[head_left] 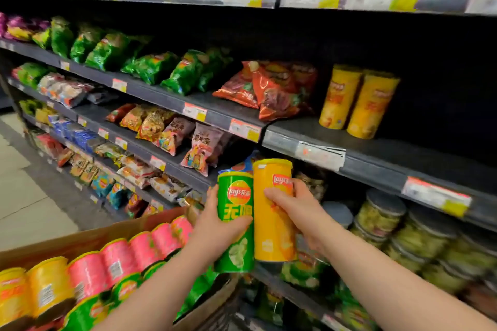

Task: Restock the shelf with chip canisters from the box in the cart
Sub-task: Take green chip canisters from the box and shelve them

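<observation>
Two canisters are in our hands: our left hand (215,226) wraps its fingers round the green canister (236,223), our right hand (293,209) curls round the yellow canister (273,212), and the tubes touch side by side. They hang below the shelf (419,148) where a yellow pair (372,105) stands near the edge. The box (80,240) lies low to our left, packed with more. We judge the risk is in the lift: a rim catching the shelf lip, or a careless set-down toppling the standing pair.
</observation>
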Motion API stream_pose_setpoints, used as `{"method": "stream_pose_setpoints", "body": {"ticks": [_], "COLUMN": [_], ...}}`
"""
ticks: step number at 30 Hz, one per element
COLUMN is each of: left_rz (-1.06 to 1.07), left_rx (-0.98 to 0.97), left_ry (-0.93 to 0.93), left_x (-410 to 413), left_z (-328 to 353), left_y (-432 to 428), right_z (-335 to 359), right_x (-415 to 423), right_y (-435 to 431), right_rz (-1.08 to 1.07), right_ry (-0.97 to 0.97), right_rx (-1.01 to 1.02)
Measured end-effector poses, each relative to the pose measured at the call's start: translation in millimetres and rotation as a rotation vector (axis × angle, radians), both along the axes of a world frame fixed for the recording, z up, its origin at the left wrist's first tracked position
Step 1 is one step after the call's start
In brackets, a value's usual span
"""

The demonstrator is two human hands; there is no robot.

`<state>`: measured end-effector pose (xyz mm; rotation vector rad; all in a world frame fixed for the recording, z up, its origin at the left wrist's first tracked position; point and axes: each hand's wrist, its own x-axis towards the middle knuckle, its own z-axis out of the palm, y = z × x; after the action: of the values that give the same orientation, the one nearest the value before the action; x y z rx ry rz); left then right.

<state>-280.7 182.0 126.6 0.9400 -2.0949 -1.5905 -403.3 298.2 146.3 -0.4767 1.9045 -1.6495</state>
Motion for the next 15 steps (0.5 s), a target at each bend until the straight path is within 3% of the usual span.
{"method": "stream_pose_setpoints", "body": {"ticks": [8,15], "left_rz": [-0.083,-0.03], "left_rx": [-0.045,-0.054], "left_ry": [0.11,0.154], "left_x": [-98.0,-138.6], "left_z": [39.7,53.0], "left_y": [50.4,76.5], "right_z": [85.9,112.4], "right_x": [-117.6,-187.2], "right_y": [56.9,56.5], "right_rz": [-0.28,-0.3], "right_ry": [0.321,0.511], "right_rx": [-0.176,-0.089]}}
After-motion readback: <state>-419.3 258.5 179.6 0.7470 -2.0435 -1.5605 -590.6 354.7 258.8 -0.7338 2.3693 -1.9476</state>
